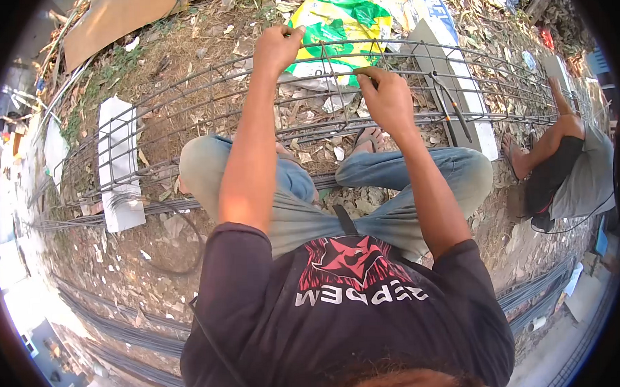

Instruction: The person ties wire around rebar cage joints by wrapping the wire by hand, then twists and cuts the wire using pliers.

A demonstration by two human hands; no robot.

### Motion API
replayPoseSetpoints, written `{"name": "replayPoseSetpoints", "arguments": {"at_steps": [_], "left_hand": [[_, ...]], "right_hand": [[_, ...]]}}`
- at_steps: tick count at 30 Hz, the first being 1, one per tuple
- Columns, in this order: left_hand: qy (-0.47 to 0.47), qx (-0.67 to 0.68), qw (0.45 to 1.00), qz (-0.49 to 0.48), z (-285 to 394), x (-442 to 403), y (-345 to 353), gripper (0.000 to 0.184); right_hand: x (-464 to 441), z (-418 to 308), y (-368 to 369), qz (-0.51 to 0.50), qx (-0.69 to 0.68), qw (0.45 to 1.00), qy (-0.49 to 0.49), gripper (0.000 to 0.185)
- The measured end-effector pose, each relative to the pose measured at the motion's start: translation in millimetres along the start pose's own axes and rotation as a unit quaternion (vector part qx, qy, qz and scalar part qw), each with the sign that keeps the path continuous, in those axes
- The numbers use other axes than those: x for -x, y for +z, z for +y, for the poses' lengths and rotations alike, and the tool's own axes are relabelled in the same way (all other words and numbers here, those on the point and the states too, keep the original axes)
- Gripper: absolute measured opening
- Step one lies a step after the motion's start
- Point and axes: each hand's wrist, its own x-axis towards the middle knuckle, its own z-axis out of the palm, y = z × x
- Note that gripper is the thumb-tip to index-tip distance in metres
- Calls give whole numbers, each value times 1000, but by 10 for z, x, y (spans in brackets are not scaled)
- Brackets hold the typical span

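A long cage of thin steel bars (198, 109) lies across the view in front of my knees. At its far side my left hand (278, 50) has its fingers pressed together beside a yellow and green plastic sack (345, 22); what they hold is too small to tell. My right hand (387, 99) pinches at a bar or tie in the cage's middle, and the thing in its fingertips cannot be made out. A pair of pincers with dark and orange handles (450, 107) rests on the cage to the right of my right hand.
White boards (120, 166) lie under the cage at the left and right. Another person's leg and hand (560, 130) are at the cage's right end. Bundles of long rods (123, 329) lie on the ground behind me. Cardboard (113, 26) is at the upper left.
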Motion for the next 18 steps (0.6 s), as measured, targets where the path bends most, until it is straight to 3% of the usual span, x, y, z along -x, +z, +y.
{"name": "replayPoseSetpoints", "arguments": {"at_steps": [2, 5, 8, 9, 13, 18], "left_hand": [[70, -178, 982, 10, -17, -383, -10, 55], [73, -303, 948, -61, -399, -952, 197, 57], [-6, -339, 924, -176, -645, -1354, 477, 52], [-101, -267, 925, -250, -600, -1415, 539, 42], [-159, 19, 955, -250, -542, -1314, 666, 26], [-165, 49, 959, -225, -517, -1288, 649, 20]], "right_hand": [[-364, 143, 359, -33, 52, 998, 14, 31], [-687, 167, 791, -65, 72, 994, 50, 27], [-866, 187, 1016, -49, 84, 994, 50, 25], [-920, 189, 1045, -45, 91, 994, 46, 24], [-991, 244, 1078, -16, 114, 993, -5, 22], [-969, 273, 1077, -29, 123, 992, -10, 23]]}}
